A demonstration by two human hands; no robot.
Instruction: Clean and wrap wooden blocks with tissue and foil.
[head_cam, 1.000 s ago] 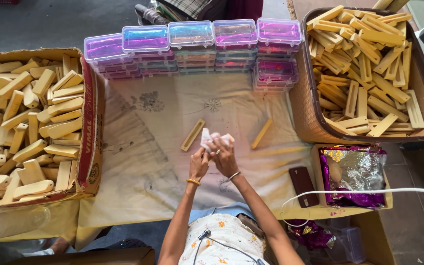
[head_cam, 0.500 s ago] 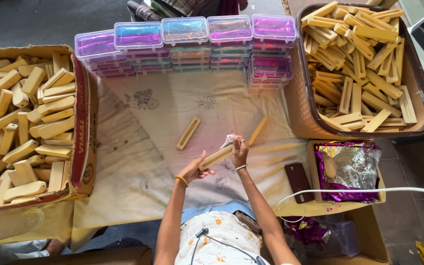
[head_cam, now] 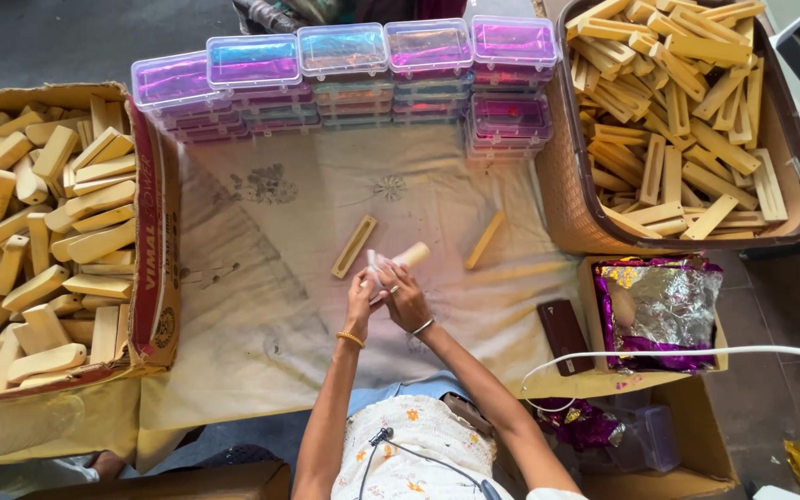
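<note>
- I see both hands meet mid-tabletop [head_cam: 261, 306]: right hand [head_cam: 406, 298] pinching the wooden block [head_cam: 406, 256], left hand [head_cam: 360, 304] pinching its clear wrapper [head_cam: 374, 268].
- The block's long axis points up-right, away from my fingers.

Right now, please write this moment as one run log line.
left hand: holds pale wooden block | right hand: holds same block | beige cloth: beneath

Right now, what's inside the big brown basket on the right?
The brown woven basket is piled with pale wooden blocks, long and flat, lying every which way. What lies beneath the top layer, and the basket's bottom, is covered.
</note>
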